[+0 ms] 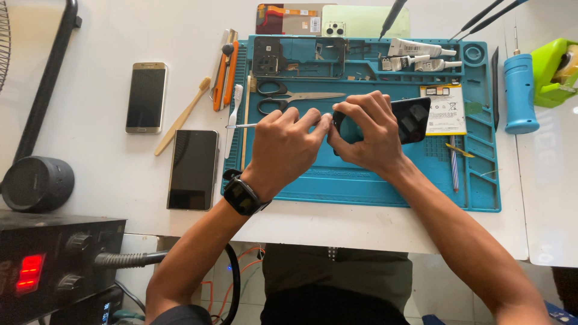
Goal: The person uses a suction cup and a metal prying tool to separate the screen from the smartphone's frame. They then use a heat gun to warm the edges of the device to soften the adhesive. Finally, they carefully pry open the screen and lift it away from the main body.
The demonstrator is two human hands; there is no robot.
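Note:
My left hand (286, 144), with a black smartwatch (242, 195) on its wrist, grips a thin metal tool (242, 126) whose end sticks out to the left. Its fingertips meet the edge of a black phone (411, 117). My right hand (367, 132) holds that phone down on the blue work mat (361, 180), fingers curled over its left end. The tool's tip is hidden between the two hands.
On the mat lie black scissors (289, 99), a phone frame (298, 57), a white battery (444, 109), glue tubes (421, 55) and a striped pen (454, 165). Left of the mat lie two phones (146, 96) (192, 170), a wooden toothbrush (182, 115) and a black speaker (37, 183). A blue cylinder tool (520, 93) stands right.

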